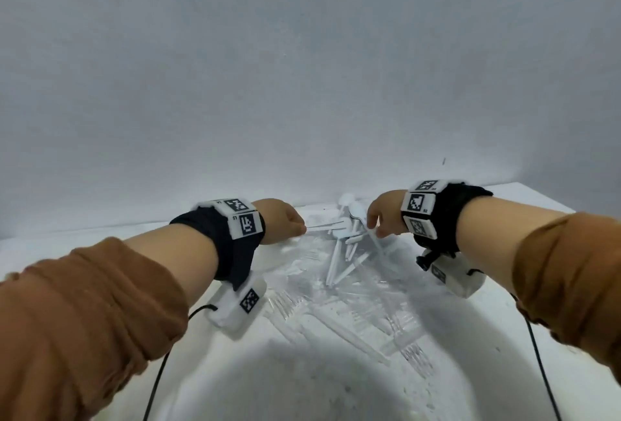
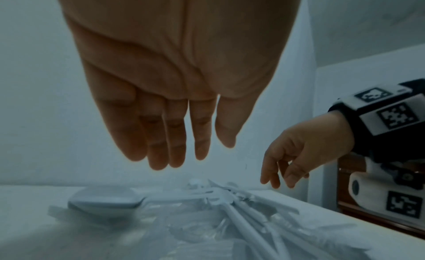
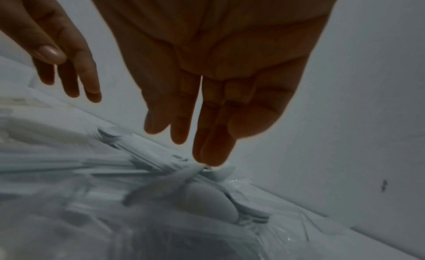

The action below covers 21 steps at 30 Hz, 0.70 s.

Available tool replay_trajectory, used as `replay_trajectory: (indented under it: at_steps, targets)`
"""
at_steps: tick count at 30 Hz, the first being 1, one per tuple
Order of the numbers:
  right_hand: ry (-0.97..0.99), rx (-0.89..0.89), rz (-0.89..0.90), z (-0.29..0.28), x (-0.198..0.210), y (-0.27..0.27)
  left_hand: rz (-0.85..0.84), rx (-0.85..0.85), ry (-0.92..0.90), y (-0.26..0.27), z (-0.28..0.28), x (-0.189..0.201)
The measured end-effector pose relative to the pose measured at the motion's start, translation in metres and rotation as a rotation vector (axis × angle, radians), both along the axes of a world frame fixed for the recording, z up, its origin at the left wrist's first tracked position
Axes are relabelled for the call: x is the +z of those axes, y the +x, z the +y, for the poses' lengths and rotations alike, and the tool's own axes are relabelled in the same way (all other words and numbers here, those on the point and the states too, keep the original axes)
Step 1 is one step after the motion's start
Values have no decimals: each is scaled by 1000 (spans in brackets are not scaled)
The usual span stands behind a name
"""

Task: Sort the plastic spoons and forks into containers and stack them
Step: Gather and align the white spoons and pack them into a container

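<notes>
Right wrist view: the right hand [image 3: 214,78] reaches down with straight fingers, tips touching the white cutlery pile [image 3: 161,173] without gripping; the left hand [image 2: 174,85] hovers above with fingers relaxed. The heap lies on clear plastic containers [image 1: 353,303] on the table [image 1: 554,370]. Tangled handles could drag neighbours out when one is lifted.

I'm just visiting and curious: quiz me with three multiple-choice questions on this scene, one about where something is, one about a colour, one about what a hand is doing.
1. Where does the pile of white plastic cutlery lie?
A. Between the two hands
B. Left of both hands
C. On the floor

2. What colour are the person's sleeves?
A. Blue
B. Brown
C. Green

3. How are the left hand's fingers?
A. Clenched in a fist
B. Wrapped round a cup
C. Straight, holding nothing

Answers: 1 A, the head view shows the pile on the white table between the left hand and the right hand. 2 B, both forearms wear brown. 3 C, the left wrist view shows extended, empty fingers.
</notes>
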State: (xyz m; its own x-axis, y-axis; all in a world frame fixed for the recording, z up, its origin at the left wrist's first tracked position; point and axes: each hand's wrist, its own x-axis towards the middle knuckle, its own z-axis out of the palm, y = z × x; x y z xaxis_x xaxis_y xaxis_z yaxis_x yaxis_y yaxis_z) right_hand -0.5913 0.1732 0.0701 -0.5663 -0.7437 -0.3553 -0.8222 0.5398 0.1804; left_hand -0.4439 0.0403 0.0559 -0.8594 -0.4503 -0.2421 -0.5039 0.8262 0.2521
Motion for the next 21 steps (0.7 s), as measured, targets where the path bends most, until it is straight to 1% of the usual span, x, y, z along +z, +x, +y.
replay_trajectory:
  at_steps: [3,5,7,8,10,11,13,16,21]
  targets:
    - [63,61,42,-2,-1,-14,-22,59,-18,-30,-8,-15]
    - [51,82,14,-5,0,-25,-55,88,-36,-48,-13,-21]
    - [15,48,-10,-11,-1,-35,-83,116,-47,-62,-19,-22]
    - [22,58,-18,-13,1,-36,-89,121,-44,-68,-22,-24]
    - [54,178,-1,-17,1,-43,-107,112,-43,-81,-26,-28]
    - [77,199,17,-21,-4,-48,-128,116,-53,-86,-28,-32]
    - [57,140,-25,-24,-10,-53,-162,127,-77,-93,-28,-36]
    - [29,104,-85,-29,-18,-60,-207,87,-96,-98,-26,-36]
    - [-35,19,-116,-31,-24,-64,-148,103,-121,-94,-26,-38]
